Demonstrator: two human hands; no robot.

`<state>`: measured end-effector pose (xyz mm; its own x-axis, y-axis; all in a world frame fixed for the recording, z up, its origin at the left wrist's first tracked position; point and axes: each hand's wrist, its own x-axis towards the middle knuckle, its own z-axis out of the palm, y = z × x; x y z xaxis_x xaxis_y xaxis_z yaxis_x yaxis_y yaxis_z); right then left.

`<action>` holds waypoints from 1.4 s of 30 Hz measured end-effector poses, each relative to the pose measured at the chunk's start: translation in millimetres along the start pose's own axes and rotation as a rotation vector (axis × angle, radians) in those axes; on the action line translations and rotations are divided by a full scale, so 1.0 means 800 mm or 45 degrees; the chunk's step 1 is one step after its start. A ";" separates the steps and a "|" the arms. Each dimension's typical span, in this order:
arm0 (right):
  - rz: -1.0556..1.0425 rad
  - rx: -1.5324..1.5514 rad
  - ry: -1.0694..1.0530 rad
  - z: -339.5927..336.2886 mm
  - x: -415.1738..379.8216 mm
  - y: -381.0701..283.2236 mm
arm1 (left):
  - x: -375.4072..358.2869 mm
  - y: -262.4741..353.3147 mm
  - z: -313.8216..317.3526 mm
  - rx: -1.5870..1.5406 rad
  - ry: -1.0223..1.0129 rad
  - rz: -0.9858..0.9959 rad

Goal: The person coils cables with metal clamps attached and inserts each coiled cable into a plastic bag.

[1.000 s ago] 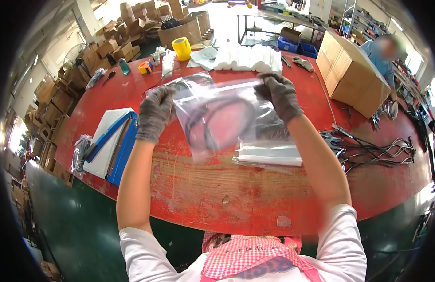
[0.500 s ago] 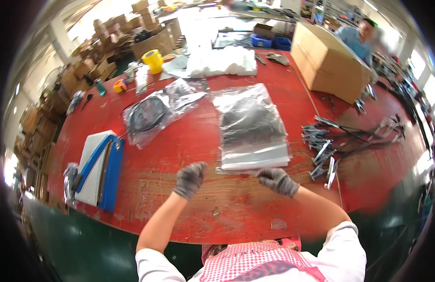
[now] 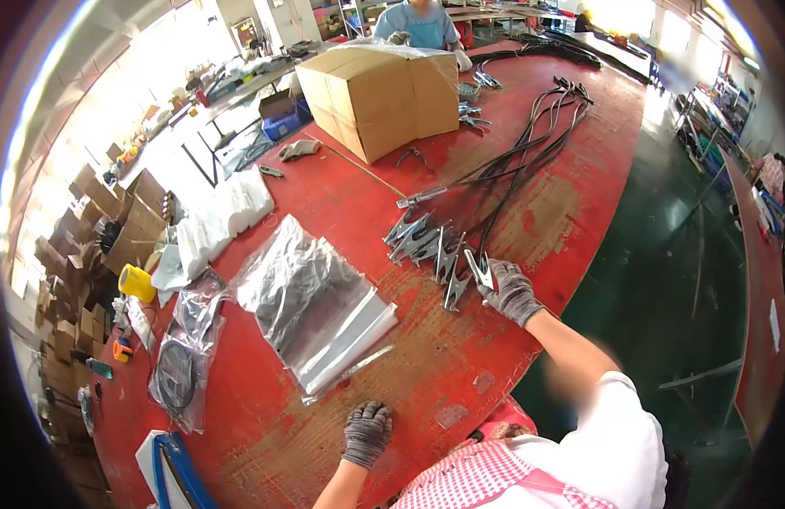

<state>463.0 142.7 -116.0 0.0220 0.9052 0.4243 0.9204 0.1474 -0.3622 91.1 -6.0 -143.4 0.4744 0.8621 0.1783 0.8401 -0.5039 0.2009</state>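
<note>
While the left hand [image 3: 366,433] lies flat and empty on the near counter [image 3: 570,195], the right hand [image 3: 510,291] closes its grip on the nearest clamp [image 3: 480,271], whose cable runs away far right.

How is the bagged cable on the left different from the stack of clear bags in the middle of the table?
The bagged cable is a single bag with a black coiled cable inside; the stack of clear bags is many flat bags with no coil showing inside. The bagged cable lies nearer the table's left edge, by the yellow tape roll; the stack lies mid-table, nearer the clamps. Both are clear, shiny plastic lying flat on the red table, and neither hand touches them.
</note>
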 end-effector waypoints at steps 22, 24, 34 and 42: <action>1.221 1.985 -0.633 0.034 -0.163 -0.176 | 0.166 0.079 -0.050 -0.862 0.033 -0.097; 0.950 2.095 -0.562 0.073 -0.202 -0.197 | 0.179 0.078 -0.014 -0.828 -0.052 -0.075; 0.516 1.697 -0.437 0.021 -0.207 -0.191 | 0.205 0.050 0.005 -1.949 -0.975 -0.986; 0.379 1.348 -0.257 0.039 -0.208 -0.192 | 0.230 0.073 -0.015 -1.834 -0.797 -0.973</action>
<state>305.8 -18.3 -156.9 0.0339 0.9949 0.0952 0.0902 0.0918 -0.9917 224.1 122.7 -87.1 0.4303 0.6223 -0.6539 0.1838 0.6488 0.7384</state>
